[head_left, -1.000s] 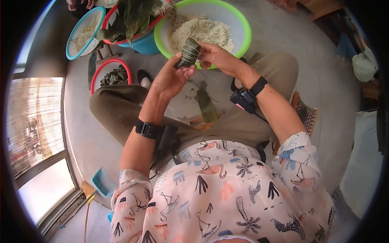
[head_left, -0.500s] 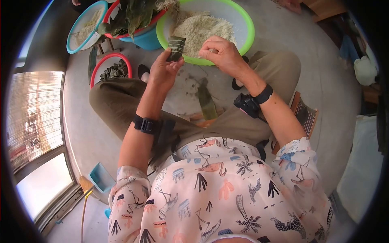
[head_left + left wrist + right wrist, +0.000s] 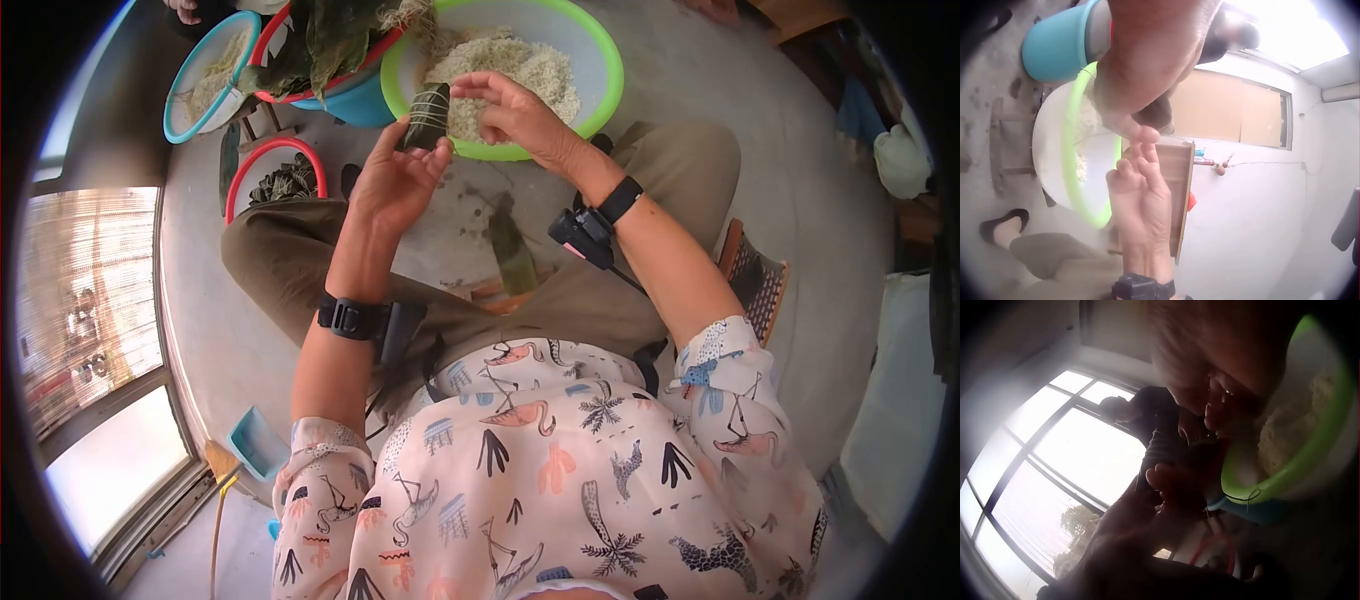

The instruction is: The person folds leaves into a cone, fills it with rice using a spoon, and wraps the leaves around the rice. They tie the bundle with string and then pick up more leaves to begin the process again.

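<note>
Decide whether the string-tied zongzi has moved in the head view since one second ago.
Yes: in the left hand, the zongzi has shifted to the picture's left, nearer the left side of the green-rimmed rice basin.

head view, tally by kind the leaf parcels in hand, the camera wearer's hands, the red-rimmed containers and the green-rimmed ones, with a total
Leaf parcel in hand: 1
Wearer's hands, left hand and right hand: 2
Red-rimmed containers, upper one and lower one: 2
Green-rimmed container: 1
Total: 6

Room btwn forearms (image 3: 362, 260), basin (image 3: 612, 80) beyond RH (image 3: 522, 122)
</note>
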A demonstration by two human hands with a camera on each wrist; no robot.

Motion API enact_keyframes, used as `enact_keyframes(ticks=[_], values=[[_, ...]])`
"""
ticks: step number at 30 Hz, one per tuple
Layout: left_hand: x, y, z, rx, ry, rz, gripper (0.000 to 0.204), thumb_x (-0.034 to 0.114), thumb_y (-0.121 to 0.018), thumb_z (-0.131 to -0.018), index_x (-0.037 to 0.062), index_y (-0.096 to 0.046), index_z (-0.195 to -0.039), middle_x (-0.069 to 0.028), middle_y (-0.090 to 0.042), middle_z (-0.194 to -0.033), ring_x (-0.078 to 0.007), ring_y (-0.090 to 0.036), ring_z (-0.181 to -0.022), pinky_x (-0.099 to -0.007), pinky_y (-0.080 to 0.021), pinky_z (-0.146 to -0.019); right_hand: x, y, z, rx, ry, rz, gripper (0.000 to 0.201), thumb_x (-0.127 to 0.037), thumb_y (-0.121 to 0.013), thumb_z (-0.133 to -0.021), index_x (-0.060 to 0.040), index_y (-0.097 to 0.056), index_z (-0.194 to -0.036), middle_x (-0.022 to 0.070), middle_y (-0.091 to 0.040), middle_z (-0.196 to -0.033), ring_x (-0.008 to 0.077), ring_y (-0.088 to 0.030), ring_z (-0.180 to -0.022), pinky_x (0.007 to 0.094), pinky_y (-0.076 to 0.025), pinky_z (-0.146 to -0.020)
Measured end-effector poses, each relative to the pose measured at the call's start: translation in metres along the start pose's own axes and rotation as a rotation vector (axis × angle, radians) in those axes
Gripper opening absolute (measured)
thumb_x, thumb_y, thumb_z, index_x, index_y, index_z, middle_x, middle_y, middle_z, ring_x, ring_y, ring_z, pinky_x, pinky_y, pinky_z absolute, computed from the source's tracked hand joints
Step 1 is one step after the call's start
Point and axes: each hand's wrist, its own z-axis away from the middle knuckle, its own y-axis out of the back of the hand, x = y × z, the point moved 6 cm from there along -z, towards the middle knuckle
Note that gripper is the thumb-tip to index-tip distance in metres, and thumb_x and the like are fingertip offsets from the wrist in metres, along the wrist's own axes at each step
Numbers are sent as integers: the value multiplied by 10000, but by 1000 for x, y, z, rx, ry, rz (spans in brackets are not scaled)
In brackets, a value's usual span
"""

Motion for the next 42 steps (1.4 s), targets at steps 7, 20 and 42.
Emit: enact_keyframes(ticks=[7,20,42], values=[[-4,-10,4,-30,133,112,274,161,-636,-924,-81,-548,-1019,-148,-621,-885,-298,-646,-839,-363,-595,-791,28,-17,-16,-218,-67,-14,334,-65,-565,-890,-44,-593,-1221,12,-633,-1108,72,-527,-711,229,-454,-644],[-1,10,-7,25,-100,0,290,156,-589,-950,-79,-499,-1095,-184,-615,-1002,-302,-627,-914,-360,-582,-813,-8,-5,19,131,323,623,150,-168,-673,-868,-20,-664,-848,1,-586,-803,73,-491,-671,244,-422,-620],[-45,7,-10,78,-116,-515,385,310,-435,-1030,-35,-527,-1173,-119,-606,-983,-215,-627,-916,-350,-537,-835,26,0,14,226,20,-287,141,-169,-628,-879,-44,-642,-816,-3,-603,-757,64,-503,-613,218,-419,-602]])
